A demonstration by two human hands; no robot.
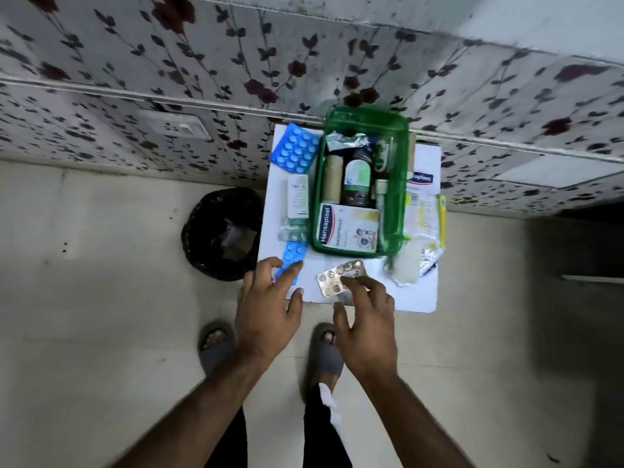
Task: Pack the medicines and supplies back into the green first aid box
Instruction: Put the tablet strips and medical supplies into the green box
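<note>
The green first aid box (398, 184) stands open on a small white table (415, 295). Inside lie a Hansaplast carton (347, 228), a dark bottle (357, 179) and a beige roll (332, 179). My left hand (270, 309) hovers with spread fingers over the near end of a narrow blue pill strip (291, 256). My right hand (366, 319) is spread over silver blister packs (332, 276), fingertips touching them. A large blue blister pack (295, 148), a white-green carton (298, 195) and a clear blister strip (293, 233) lie left of the box.
Sachets and leaflets (422, 214) and a clear pouch (405, 270) lie right of the box. A black waste basket (224, 233) stands on the floor left of the table. A floral-patterned wall (202, 62) is behind the table. My feet in grey slippers (326, 356) are below.
</note>
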